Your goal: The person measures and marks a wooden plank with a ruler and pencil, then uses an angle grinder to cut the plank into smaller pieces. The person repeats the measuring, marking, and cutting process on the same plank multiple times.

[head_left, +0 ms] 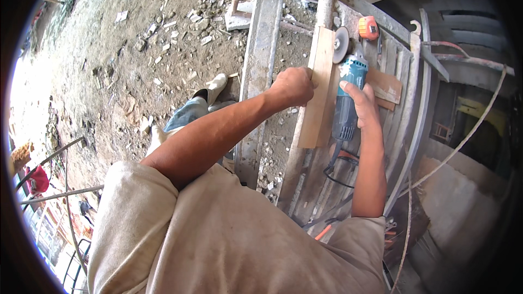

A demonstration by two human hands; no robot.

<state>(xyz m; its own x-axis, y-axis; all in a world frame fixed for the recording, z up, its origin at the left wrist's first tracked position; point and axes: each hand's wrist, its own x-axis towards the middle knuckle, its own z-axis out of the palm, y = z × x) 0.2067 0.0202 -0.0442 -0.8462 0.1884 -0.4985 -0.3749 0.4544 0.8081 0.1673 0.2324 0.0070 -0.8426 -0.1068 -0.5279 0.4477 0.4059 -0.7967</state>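
Note:
My right hand is wrapped around the body of a teal and dark angle grinder, its thumb lying over the top. At the grinder's far end is a round grey disc, close beside the far part of a light wooden board. My left hand is closed at the board's left edge, its fingertips partly hidden. From the grinder's near end a black cord curls over the slats.
An orange tape measure rests beyond the grinder on the slatted platform. A flat brown wood piece lies to its right. Left of the platform runs a long grey beam above rubble-strewn ground. A rope hangs at the right.

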